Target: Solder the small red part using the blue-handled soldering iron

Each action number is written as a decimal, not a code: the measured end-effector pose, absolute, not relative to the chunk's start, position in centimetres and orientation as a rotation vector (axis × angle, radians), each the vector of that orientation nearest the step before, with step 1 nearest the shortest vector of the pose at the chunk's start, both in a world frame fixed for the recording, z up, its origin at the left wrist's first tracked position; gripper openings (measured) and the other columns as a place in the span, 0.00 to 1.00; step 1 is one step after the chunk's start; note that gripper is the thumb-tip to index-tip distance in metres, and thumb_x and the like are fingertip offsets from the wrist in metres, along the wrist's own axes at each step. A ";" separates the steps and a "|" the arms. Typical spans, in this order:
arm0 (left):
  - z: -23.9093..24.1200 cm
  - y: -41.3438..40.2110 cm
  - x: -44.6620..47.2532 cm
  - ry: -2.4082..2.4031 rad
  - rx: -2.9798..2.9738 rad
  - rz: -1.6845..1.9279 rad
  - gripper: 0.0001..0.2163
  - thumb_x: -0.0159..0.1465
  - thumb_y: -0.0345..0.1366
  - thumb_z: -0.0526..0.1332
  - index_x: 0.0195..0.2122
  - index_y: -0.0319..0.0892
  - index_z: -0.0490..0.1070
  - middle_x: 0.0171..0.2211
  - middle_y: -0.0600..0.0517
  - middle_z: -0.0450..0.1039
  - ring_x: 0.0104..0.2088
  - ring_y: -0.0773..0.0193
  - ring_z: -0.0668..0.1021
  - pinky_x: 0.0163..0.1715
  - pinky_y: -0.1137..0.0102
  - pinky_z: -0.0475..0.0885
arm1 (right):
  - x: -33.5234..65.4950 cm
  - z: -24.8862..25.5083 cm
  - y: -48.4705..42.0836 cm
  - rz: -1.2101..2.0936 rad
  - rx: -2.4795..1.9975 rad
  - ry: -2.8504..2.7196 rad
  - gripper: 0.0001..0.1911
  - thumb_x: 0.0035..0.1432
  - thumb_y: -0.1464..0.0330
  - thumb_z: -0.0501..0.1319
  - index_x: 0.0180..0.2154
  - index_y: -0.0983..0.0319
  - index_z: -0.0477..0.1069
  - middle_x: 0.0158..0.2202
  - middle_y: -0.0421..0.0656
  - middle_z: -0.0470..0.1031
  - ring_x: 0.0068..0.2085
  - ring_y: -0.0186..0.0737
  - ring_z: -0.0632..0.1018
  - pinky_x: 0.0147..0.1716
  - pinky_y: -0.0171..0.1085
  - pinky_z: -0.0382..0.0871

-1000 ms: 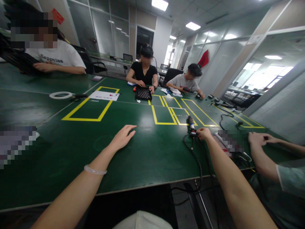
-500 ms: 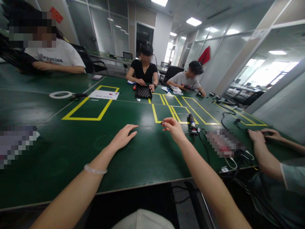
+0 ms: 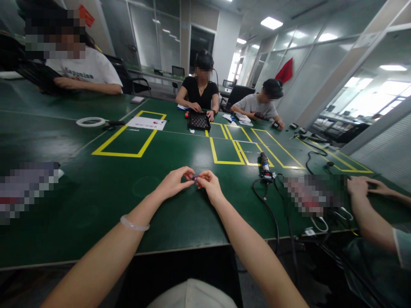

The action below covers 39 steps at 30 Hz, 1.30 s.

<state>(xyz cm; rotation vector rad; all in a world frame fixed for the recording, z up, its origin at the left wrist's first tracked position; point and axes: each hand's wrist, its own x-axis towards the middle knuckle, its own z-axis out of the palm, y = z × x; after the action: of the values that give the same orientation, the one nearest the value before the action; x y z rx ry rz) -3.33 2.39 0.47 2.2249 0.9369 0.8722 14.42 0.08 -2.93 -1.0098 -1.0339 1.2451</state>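
Both hands meet above the near half of the green table point(image 3: 180, 231). Between their fingertips is a small dark object with a reddish part point(image 3: 194, 178), too small to name. My left hand point(image 3: 175, 182), a pale translucent bangle on its wrist, pinches it from the left with thumb and fingers. From the other side, the fingers of my right hand point(image 3: 210, 185) close on it and partly hide it.
A dark cylindrical tool point(image 3: 265, 164) with a black cable stands to the right. Yellow tape outlines, a white sheet point(image 3: 146, 123) and a white ring point(image 3: 90, 122) lie farther off. Across the table a co-worker handles a black tray point(image 3: 199, 120); another person's hands point(image 3: 358, 186) are at far right.
My right hand has brought the small object left to my left hand. The left fingers, stretched out and apart before, now pinch at it. The view has shifted slightly.
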 end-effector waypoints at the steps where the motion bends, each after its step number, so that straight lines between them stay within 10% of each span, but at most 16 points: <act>1: 0.5 2.4 -3.3 0.936 2.233 0.868 0.13 0.61 0.43 0.59 0.44 0.43 0.71 0.40 0.49 0.75 0.39 0.59 0.78 0.43 0.64 0.73 | 14.5 -2.9 0.1 1.245 -1.008 -1.044 0.17 0.42 0.63 0.69 0.32 0.61 0.65 0.24 0.34 0.71 0.24 0.31 0.73 0.23 0.30 0.67; 13: 0.4 2.8 -3.7 0.980 2.243 0.867 0.10 0.64 0.39 0.57 0.43 0.42 0.72 0.39 0.49 0.75 0.39 0.60 0.77 0.41 0.67 0.71 | 14.7 -3.3 0.3 1.189 -0.938 -1.245 0.18 0.43 0.64 0.68 0.38 0.60 0.69 0.33 0.37 0.73 0.25 0.28 0.71 0.21 0.29 0.66; 39: 0.5 2.3 -3.1 0.876 2.276 0.868 0.08 0.63 0.38 0.59 0.42 0.43 0.72 0.39 0.51 0.75 0.38 0.62 0.77 0.41 0.68 0.71 | 15.0 -3.1 0.2 1.231 -1.055 -1.293 0.21 0.51 0.50 0.63 0.26 0.61 0.66 0.18 0.36 0.69 0.19 0.30 0.68 0.21 0.31 0.62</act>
<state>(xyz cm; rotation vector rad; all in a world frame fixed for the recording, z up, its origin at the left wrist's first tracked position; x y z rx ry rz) -3.06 2.34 0.49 2.2762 0.8758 0.8684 14.97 0.23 -3.11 -1.0549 -1.2932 1.2310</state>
